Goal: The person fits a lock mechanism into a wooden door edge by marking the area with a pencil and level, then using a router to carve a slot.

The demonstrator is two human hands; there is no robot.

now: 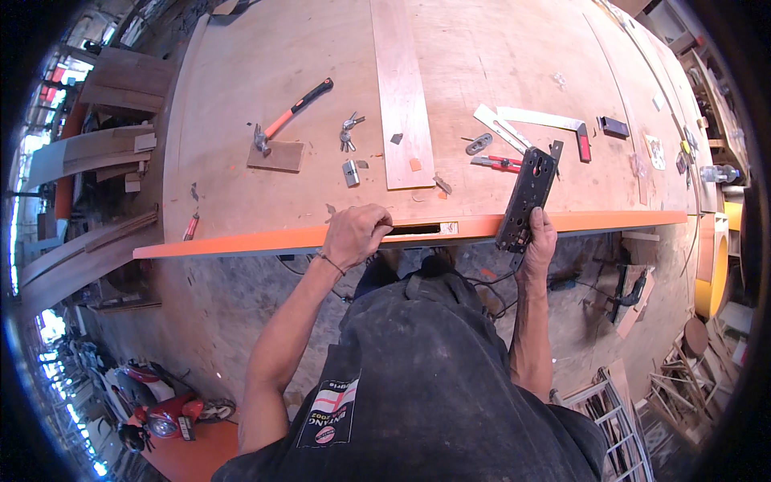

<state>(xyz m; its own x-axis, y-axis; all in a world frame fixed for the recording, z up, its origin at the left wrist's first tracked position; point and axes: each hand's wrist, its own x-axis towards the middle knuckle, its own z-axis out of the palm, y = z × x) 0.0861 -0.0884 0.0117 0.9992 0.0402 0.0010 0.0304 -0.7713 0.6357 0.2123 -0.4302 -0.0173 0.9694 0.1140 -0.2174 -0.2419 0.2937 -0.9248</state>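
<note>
My right hand (540, 237) grips a black mortise lock case (529, 197), which stands tilted over the edge of an orange door panel (610, 222). Curled and pinched, my left hand (353, 233) rests on that edge at the left end of a dark cut-out slot (414, 230). Whatever its fingertips may hold is hidden. Beyond the lock case lies a red utility knife (502, 164), close to a grey oval metal fitting (479, 144). A metal lock cylinder (351, 173) and a bunch of keys (348, 138) lie on the wooden worktop past my left hand.
A claw hammer (293, 116) leans on a small wood block (275, 157) at the left. Toward the right lie a try square (554, 120) and a dark small box (614, 127). A long pale board (401, 96) crosses the worktop. A red-handled screwdriver (191, 226) sits near the door's left end.
</note>
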